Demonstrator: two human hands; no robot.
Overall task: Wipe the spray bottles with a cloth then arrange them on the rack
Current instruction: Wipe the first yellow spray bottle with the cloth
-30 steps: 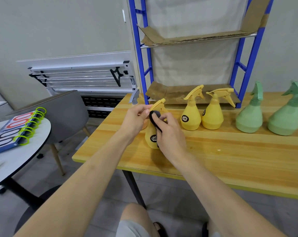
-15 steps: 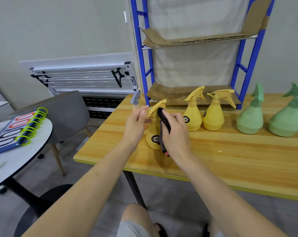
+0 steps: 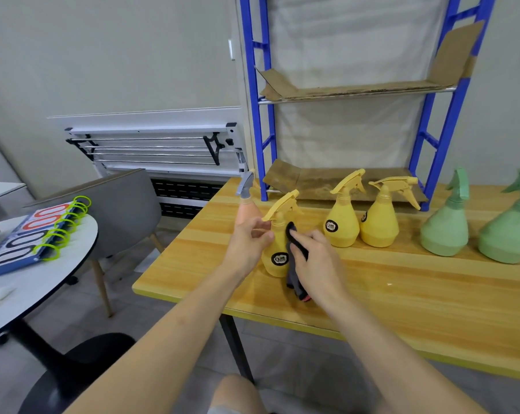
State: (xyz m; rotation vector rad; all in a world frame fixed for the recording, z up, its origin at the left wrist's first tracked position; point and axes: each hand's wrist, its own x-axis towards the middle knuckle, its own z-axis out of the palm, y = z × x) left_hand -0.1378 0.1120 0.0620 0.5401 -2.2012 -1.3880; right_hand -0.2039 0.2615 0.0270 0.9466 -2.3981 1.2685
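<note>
Hands work one yellow spray bottle (image 3: 278,252) standing near the wooden table's (image 3: 402,297) front edge. Left hand (image 3: 248,245) pinches its neck; right hand (image 3: 317,259) grasps a dark cloth (image 3: 293,264) against its side. At two o'clock stand two more yellow bottles (image 3: 342,225) (upright), then green ones (image 3: 445,228); blue rack (image 3: 441,138) behind.

Wood table (image 3: 402,297) w/ 3 yellow bottles (image 3: 342,225), 2 green (image 3: 445,231), 1 pink (image 3: 248,209), blue rack (image 3: 257,115).
</note>
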